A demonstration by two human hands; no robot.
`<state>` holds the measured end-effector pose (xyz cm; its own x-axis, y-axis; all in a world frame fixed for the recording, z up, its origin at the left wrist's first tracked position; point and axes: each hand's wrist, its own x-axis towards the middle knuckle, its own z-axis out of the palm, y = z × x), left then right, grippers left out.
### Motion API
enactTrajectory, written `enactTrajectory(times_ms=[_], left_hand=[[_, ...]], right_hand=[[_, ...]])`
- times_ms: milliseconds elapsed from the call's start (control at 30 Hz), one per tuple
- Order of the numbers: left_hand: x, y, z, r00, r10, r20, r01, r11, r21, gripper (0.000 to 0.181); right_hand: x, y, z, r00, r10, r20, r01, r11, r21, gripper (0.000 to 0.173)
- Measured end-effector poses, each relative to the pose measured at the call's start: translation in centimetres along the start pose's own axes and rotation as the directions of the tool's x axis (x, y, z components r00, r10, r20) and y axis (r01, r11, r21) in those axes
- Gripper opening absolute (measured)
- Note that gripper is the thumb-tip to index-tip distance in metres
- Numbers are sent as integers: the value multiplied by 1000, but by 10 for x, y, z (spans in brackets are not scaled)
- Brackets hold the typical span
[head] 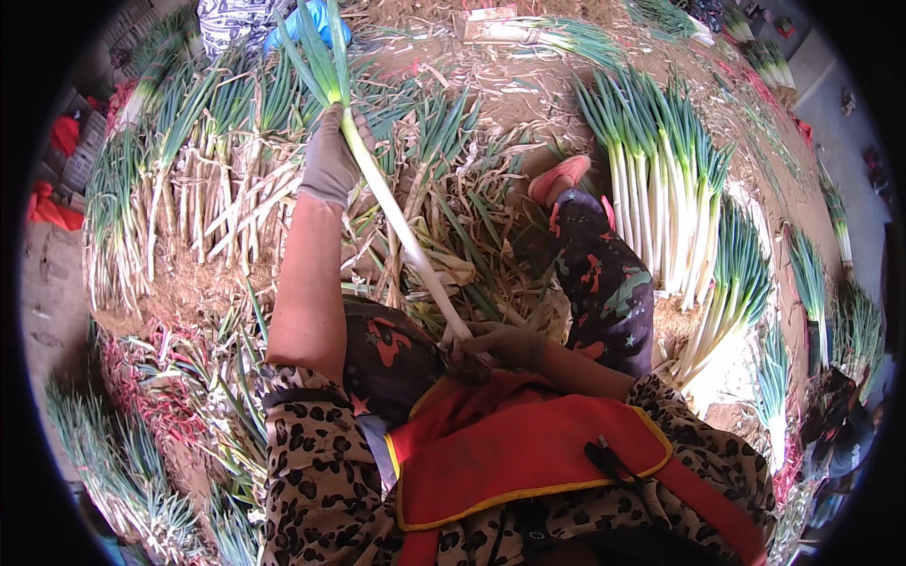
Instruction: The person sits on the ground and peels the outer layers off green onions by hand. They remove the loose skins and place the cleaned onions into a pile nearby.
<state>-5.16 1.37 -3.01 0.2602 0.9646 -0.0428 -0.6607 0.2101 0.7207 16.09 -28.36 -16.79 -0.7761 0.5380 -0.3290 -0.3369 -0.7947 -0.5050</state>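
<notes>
A long green onion (396, 212) with a clean white stalk slants across the middle of the view. Near its green leaves my left hand (334, 152), in a grey glove, is closed around the stalk. My right hand (495, 347), also gloved and dark with shadow, grips the root end close to my red apron (524, 439). Uncleaned green onions (219, 191) with dry brown skins lie in rows to the left. On the right lies a pile of green onions with white stalks (655, 191).
Peeled dry leaves (453, 262) cover the ground between my legs. A pink shoe (559, 178) is beside the right pile. A wooden piece (485, 27) with more green onions lies at the top. Red cloth (53, 205) lies far left. A partly hidden person (842, 431) is at the far right.
</notes>
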Motion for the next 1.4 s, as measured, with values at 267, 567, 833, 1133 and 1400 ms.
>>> enactTrajectory(times_ms=[267,567,833,1133,1400], left_hand=[[-2,-11,7,997,-12,-73,24,986,167,24],[-19,-9,23,1000,0,-14,3,970,242,23],[-17,-8,18,1000,-11,1,10,971,239,23],[-20,-10,21,999,-14,-40,25,960,278,21],[-18,-9,19,999,-37,-11,39,967,251,21]], right_hand=[[0,17,-25,934,-103,-344,-100,845,-525,26],[-13,13,-17,942,-33,-333,-123,892,-435,29],[-6,28,-39,952,42,-303,-147,932,-330,27],[-1,30,-35,916,-54,-397,-132,895,-427,31],[-1,36,-48,960,42,-277,-140,929,-343,28]])
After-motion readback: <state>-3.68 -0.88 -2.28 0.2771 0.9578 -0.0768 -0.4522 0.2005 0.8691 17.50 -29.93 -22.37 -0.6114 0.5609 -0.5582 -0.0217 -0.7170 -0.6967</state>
